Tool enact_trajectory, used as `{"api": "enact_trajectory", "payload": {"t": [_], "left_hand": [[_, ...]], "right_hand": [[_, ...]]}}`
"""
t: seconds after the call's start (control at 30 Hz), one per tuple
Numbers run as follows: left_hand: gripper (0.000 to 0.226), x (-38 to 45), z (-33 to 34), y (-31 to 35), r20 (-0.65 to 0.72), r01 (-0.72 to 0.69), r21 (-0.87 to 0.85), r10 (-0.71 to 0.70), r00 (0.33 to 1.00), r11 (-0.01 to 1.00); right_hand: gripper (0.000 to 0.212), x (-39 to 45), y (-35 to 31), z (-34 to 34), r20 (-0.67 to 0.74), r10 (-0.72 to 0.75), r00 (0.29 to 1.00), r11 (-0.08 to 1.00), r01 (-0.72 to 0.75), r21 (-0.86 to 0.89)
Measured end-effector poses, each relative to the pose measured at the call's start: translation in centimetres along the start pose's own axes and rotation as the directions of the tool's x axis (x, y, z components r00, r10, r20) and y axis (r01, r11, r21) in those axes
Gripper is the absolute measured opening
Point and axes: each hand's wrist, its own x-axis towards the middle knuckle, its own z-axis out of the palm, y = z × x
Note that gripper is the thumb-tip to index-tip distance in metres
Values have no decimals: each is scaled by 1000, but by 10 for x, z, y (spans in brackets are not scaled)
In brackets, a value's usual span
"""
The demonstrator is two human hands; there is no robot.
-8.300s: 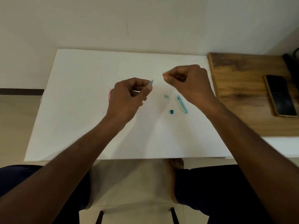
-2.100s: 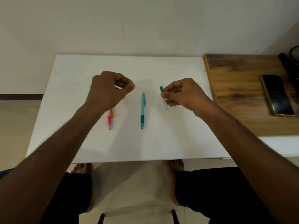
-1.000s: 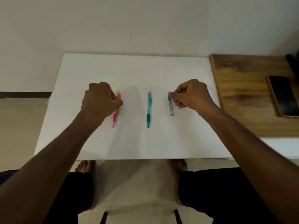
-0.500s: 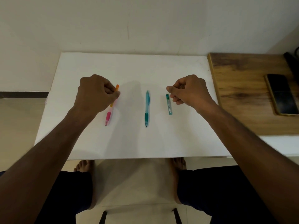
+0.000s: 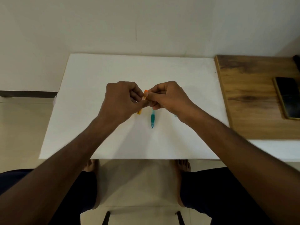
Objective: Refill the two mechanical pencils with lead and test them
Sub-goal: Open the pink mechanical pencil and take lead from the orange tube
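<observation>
Both hands meet above the middle of the white table (image 5: 97, 135). My left hand (image 5: 120, 101) grips the barrel of the orange and pink pencil (image 5: 139, 111), whose lower end sticks out below the hand. My right hand (image 5: 167, 96) pinches the pencil's orange cap (image 5: 145, 91) at the top. The teal pencil (image 5: 152, 119) lies on the table just below the hands, its upper part hidden by my right fingers. Only a sliver of the teal lead case (image 5: 175, 115) shows under my right wrist.
A wooden side surface (image 5: 253, 101) adjoins the table on the right, with a dark phone (image 5: 288, 98) lying on it. The wall stands right behind the table. My knees and feet are under the near edge.
My left hand has lifted the orange and pink pencil off the table toward the centre. My right hand has left the lead case lying and moved left onto the pencil's cap.
</observation>
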Motion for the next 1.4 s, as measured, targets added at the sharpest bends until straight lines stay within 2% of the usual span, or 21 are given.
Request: {"api": "enact_trajectory", "payload": {"t": [0.07,0.13,0.2,0.27,0.37,0.57,0.67,0.83,0.9,0.97,1.07,1.27,1.33,1.4], "left_hand": [[38,2,-5,-6,47,8,1,-8,999,1000],[38,4,-16,-19,75,36,79,-42,996,996],[39,6,-27,-39,10,77,206,-81,997,975],[48,4,-32,-55,-51,173,334,-165,985,927],[56,-3,-28,-65,-36,309,401,-322,946,862],[20,-3,-25,-68,18,288,416,-325,946,863],[17,-2,-29,-65,39,284,364,-320,947,887],[16,-8,-36,-53,38,201,149,-209,977,968],[20,-10,-39,-48,38,166,100,-170,985,981],[25,-12,-42,-45,57,150,64,-153,987,987],[31,-16,-42,-43,74,125,35,-127,989,992],[26,-17,-42,-43,121,101,25,-104,987,995],[20,-16,-39,-40,170,148,-52,-137,976,988],[28,-15,-36,-36,225,197,-159,-159,961,967]], "right_hand": [[16,3,-3,0,5,41,999,999,-41,30],[14,7,-4,0,-21,47,999,999,-47,22],[12,9,-4,3,-29,44,999,998,-45,-47],[12,9,-2,9,-9,68,998,990,-68,-124],[14,12,2,23,-9,98,995,967,-98,-234],[16,20,3,48,-46,84,995,923,-95,-372],[18,26,3,54,-61,85,994,913,-102,-396],[17,25,-3,52,-64,65,996,902,-86,-423],[15,21,-10,47,-85,6,996,938,-36,-346],[16,18,-19,41,-102,-43,994,981,22,-190],[24,15,-28,35,-66,-49,997,999,48,-20],[16,17,-28,33,-16,-62,998,998,62,1],[14,19,-29,32,17,-58,998,998,58,9],[11,19,-29,33,41,-72,997,997,73,-18]]}}
